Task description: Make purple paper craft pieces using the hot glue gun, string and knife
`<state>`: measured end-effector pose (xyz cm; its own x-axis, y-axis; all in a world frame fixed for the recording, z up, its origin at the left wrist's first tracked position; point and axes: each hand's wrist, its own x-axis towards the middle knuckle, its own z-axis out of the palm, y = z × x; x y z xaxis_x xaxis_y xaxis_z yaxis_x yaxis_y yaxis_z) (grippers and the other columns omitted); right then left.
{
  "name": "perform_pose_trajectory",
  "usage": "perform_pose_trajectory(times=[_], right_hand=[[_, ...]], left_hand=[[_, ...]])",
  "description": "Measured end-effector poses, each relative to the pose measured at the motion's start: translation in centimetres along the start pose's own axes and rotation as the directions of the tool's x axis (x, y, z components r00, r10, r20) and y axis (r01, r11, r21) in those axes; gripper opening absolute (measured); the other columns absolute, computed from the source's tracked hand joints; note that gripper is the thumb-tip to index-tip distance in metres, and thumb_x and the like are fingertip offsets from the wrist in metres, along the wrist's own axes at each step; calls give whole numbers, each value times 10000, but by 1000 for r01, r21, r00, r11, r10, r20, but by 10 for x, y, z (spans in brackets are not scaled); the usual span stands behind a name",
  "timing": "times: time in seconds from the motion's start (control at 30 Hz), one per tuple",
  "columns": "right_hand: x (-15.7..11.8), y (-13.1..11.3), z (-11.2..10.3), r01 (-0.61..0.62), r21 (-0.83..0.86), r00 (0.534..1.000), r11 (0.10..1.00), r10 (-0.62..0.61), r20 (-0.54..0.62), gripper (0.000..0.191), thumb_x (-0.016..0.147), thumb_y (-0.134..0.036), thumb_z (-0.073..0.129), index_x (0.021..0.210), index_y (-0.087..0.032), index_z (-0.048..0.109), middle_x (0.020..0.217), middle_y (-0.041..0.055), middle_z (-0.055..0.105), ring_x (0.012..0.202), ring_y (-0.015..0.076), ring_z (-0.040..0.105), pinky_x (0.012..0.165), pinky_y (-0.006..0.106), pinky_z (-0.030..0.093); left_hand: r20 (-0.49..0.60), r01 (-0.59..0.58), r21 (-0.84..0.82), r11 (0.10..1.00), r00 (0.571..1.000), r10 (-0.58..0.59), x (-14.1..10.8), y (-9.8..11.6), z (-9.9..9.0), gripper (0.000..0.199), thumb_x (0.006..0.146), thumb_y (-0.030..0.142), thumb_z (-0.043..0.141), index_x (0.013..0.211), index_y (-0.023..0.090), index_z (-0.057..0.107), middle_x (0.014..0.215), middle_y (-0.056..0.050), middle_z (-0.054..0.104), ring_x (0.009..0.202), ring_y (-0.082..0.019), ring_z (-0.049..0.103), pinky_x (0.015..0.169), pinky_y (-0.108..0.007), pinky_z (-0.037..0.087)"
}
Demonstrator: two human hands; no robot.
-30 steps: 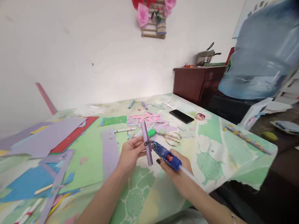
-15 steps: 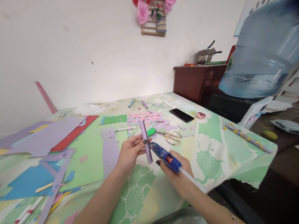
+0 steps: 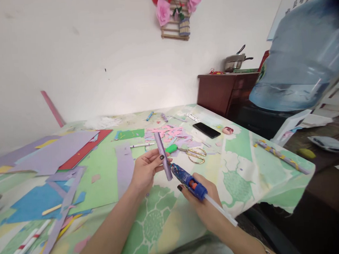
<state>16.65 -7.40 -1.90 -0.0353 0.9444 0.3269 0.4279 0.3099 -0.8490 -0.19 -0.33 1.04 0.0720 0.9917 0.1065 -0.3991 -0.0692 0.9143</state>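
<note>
A rolled purple paper tube (image 3: 166, 169) is pinched between the thumb and fingers of my left hand (image 3: 145, 167), held tilted above the table. My right hand (image 3: 204, 194) is wrapped round a blue hot glue gun (image 3: 184, 176), with a clear glue stick (image 3: 222, 210) poking out of its back end. The glue gun's tip is close to the tube's lower part; whether it touches I cannot tell. Just beyond the hands lie gold-handled scissors (image 3: 196, 156) with a green cover (image 3: 171, 148) at the blade end.
Pink and purple paper scraps (image 3: 172, 134) lie behind the scissors, beside a black phone (image 3: 206, 130). On the left are a green sheet (image 3: 100, 185), blue paper (image 3: 36, 202) and purple sheets (image 3: 56, 149). A decorated purple stick (image 3: 283, 157) lies near the right edge.
The purple tube has shifted slightly up and left, tilting a little more. The glue gun stays beside its lower part. The view has shifted a little.
</note>
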Motion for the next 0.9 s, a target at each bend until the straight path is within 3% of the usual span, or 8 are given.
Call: perform_pose_trajectory(times=[0.9], right_hand=[[-12,-3,0,-40,3,998,999,40,38,330,821,-338,528,630,-208,292,610,-46,391,564,96,358,511,219,291]], left_hand=[[-100,-77,-72,994,993,70,2,11,-1,337,586,212,802,884,117,676,811,-74,726,671,-202,690,587,-280,559]])
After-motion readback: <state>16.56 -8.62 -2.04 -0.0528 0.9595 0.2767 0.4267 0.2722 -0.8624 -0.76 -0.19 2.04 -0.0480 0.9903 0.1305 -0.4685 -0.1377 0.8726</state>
